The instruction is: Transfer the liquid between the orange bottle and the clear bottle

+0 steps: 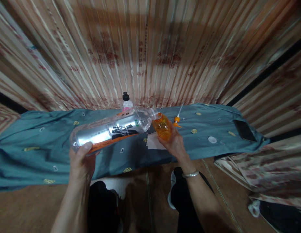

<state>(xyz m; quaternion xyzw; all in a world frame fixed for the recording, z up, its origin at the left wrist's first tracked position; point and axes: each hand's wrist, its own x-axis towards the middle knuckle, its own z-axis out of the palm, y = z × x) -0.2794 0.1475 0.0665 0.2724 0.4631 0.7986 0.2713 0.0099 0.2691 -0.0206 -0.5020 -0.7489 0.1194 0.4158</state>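
My left hand (82, 159) grips the base end of a large clear plastic bottle (109, 131) with a silver, black and orange label. The bottle is tilted nearly level, its neck pointing right. My right hand (175, 141) is wrapped round a small orange transparent bottle (162, 127). The mouths of the two bottles meet or nearly meet; whether liquid passes between them I cannot make out. Beyond my right hand an orange pump top (177, 119) with a thin tube lies on the cloth.
A bottle with a black cap (126, 97) stands behind the large bottle. On the blue-green cloth (138, 155) lie a white paper piece (155, 142), a round white cap (212, 139) and a dark phone-like slab (245, 130). A patterned curtain (150, 55) hangs behind.
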